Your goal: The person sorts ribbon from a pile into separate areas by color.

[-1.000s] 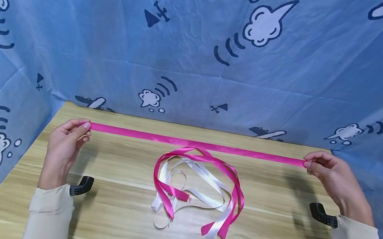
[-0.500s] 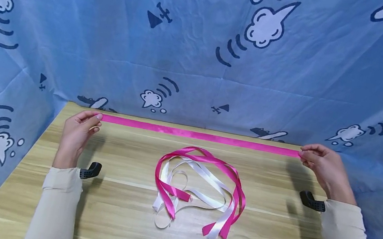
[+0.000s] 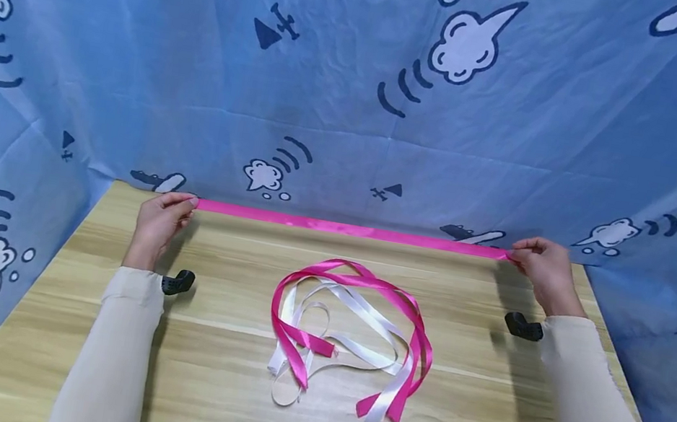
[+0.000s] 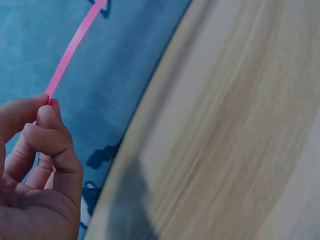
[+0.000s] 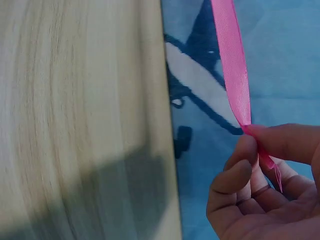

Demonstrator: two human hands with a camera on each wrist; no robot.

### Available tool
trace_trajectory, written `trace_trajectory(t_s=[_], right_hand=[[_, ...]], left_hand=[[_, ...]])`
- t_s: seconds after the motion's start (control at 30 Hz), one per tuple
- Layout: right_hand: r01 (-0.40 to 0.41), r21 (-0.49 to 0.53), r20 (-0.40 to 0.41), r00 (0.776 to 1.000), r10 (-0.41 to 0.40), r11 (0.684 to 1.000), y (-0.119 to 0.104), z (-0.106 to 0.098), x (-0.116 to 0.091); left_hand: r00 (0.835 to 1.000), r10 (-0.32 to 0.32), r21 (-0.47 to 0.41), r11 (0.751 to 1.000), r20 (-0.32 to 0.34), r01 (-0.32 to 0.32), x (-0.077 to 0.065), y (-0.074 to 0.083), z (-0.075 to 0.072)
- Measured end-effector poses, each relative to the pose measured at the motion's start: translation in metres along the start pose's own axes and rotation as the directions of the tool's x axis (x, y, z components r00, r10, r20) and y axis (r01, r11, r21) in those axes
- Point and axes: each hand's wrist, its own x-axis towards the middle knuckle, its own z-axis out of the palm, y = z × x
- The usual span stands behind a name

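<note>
one pink ribbon (image 3: 349, 229) stretches between two hands (image 3: 161, 222) (image 3: 546, 273), pinched near both ends.

head: above, forward-down, wide over table (image 3: 206, 395) | left wrist, right wrist: close, facing fingers (image 4: 55, 142) | all share: pink ribbon (image 3: 342, 228)

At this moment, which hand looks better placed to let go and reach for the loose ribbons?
Probably the right hand, narrowly: in the head view it is slightly closer to the loose ribbons than the left hand. Both pinch the stretched pink ribbon, so neither is free.
</note>
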Motion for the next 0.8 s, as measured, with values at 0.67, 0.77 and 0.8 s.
trace_trajectory(t_s=[0.67, 0.77, 0.8], right_hand=[[-0.155, -0.022, -0.062, 0.986, 0.154, 0.988, 0.019, 0.024, 0.034], [-0.19, -0.021, -0.063, 0.98, 0.188, 0.982, 0.022, 0.024, 0.037], [-0.194, -0.024, -0.064, 0.979, 0.192, 0.981, 0.022, 0.024, 0.037]], left_hand=[[0.996, 0.058, 0.426, 0.904, -0.066, -0.024, 0.025, -0.02, 0.022], [0.996, 0.051, 0.428, 0.903, -0.07, -0.016, 0.028, -0.02, 0.026], [0.996, 0.05, 0.431, 0.902, -0.069, -0.015, 0.028, -0.019, 0.027]])
